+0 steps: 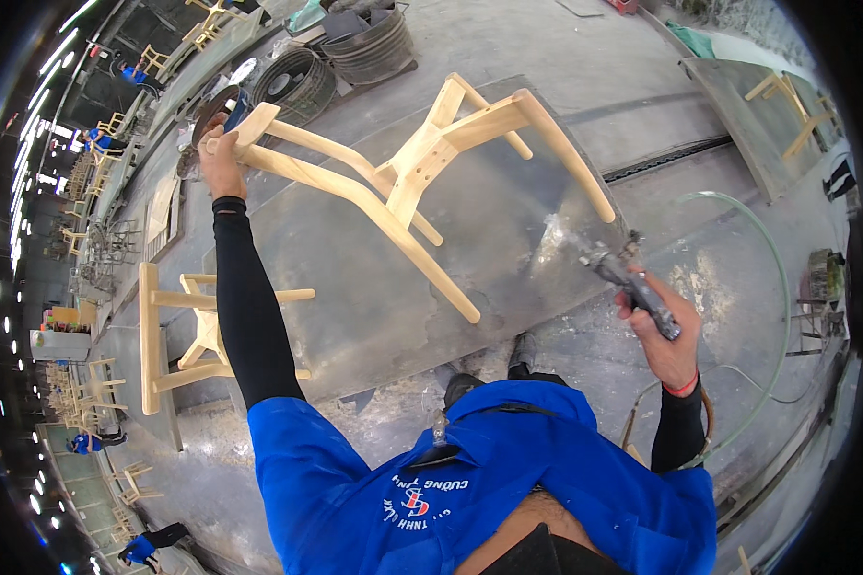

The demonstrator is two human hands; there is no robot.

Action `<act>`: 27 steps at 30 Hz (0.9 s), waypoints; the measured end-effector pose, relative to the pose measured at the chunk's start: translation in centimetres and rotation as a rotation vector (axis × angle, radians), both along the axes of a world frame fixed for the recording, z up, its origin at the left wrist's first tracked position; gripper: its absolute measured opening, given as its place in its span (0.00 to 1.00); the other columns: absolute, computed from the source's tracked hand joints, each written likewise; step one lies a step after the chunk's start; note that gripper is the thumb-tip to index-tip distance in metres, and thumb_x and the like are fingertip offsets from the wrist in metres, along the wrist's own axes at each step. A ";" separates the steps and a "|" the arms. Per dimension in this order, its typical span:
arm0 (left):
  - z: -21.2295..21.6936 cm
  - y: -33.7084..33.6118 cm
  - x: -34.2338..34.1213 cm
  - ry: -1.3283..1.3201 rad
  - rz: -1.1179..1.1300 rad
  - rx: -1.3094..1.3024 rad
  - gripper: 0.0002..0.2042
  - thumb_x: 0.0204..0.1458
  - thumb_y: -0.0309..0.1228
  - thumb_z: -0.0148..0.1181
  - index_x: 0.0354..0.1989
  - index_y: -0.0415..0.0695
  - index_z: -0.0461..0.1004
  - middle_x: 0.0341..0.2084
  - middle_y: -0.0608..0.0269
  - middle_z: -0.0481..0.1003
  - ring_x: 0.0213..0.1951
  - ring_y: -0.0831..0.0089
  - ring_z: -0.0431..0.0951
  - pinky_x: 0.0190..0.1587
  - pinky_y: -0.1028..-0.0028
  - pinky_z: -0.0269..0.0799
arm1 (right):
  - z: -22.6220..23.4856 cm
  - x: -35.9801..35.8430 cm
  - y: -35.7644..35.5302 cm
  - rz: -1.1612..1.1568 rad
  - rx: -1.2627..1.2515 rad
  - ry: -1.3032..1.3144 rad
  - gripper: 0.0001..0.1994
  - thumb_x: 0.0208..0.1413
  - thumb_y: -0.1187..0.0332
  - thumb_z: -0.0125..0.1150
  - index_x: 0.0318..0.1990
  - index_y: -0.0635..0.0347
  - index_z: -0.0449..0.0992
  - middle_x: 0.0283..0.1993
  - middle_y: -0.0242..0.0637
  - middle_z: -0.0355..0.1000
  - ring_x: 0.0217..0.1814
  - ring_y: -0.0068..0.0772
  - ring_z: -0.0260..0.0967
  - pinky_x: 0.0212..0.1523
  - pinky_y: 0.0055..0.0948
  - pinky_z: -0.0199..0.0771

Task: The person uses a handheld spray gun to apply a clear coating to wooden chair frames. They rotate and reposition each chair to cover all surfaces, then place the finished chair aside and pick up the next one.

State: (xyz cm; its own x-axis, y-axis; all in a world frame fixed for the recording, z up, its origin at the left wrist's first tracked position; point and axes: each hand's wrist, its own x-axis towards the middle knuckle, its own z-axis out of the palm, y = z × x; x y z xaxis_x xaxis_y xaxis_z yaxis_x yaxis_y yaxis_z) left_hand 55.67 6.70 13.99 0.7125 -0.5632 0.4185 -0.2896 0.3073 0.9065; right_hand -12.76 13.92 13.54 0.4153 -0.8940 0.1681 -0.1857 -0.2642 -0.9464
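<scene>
One end held, kinda sketchy imo: left hand (222, 171) grips the wooden chair frame (422, 161) over the tabletop (355, 287); right hand (671, 335) clutches a spray gun (635, 285); frame could twist if that lone grip slackens.

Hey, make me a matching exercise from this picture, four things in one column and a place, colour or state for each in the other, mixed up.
1. left hand
2. metal tool
3. hose
4. wristband

A. pale green
B. gripping one end of the wooden chair frame
C. red
D. in the right hand

Pairs: 1-B, 2-D, 3-A, 4-C
</scene>
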 end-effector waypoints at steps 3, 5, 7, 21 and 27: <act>-0.3 -1.2 -0.8 -0.066 -0.024 -0.162 0.19 0.49 0.25 0.65 0.50 0.36 0.71 0.51 0.58 0.75 0.51 0.68 0.76 0.57 0.70 0.69 | 0.5 -1.5 1.0 -0.121 -0.065 -0.016 0.28 0.62 0.59 0.68 0.63 0.70 0.73 0.44 0.45 0.81 0.44 0.29 0.80 0.46 0.28 0.79; 0.0 -1.5 -2.5 -0.190 0.065 -0.179 0.17 0.49 0.24 0.65 0.48 0.35 0.72 0.49 0.58 0.76 0.50 0.68 0.76 0.57 0.70 0.69 | 0.8 -2.3 1.9 -0.154 -0.063 -0.042 0.27 0.62 0.60 0.68 0.63 0.70 0.73 0.44 0.45 0.81 0.45 0.30 0.80 0.46 0.30 0.79; 0.7 -1.3 -5.4 -0.303 0.125 -0.213 0.13 0.48 0.24 0.65 0.43 0.35 0.75 0.47 0.57 0.76 0.48 0.68 0.76 0.55 0.70 0.70 | 0.6 -2.7 2.9 -0.217 -0.055 0.002 0.27 0.63 0.60 0.68 0.63 0.70 0.73 0.44 0.45 0.81 0.45 0.29 0.79 0.47 0.30 0.78; 1.4 -9.1 -25.2 -1.038 -0.158 -0.351 0.06 0.39 0.23 0.64 0.23 0.43 0.71 0.23 0.59 0.73 0.29 0.54 0.74 0.41 0.59 0.70 | -5.2 -5.7 2.3 -0.452 0.117 -0.026 0.25 0.64 0.63 0.67 0.63 0.69 0.73 0.43 0.38 0.81 0.43 0.22 0.74 0.47 0.26 0.75; -2.3 -8.0 -21.4 -0.940 -0.213 -0.215 0.01 0.49 0.21 0.57 0.29 0.38 0.73 0.30 0.52 0.77 0.41 0.51 0.79 0.64 0.51 0.65 | -4.6 -5.4 2.2 -0.417 0.120 -0.100 0.24 0.63 0.66 0.66 0.63 0.70 0.73 0.44 0.41 0.81 0.46 0.23 0.76 0.48 0.26 0.76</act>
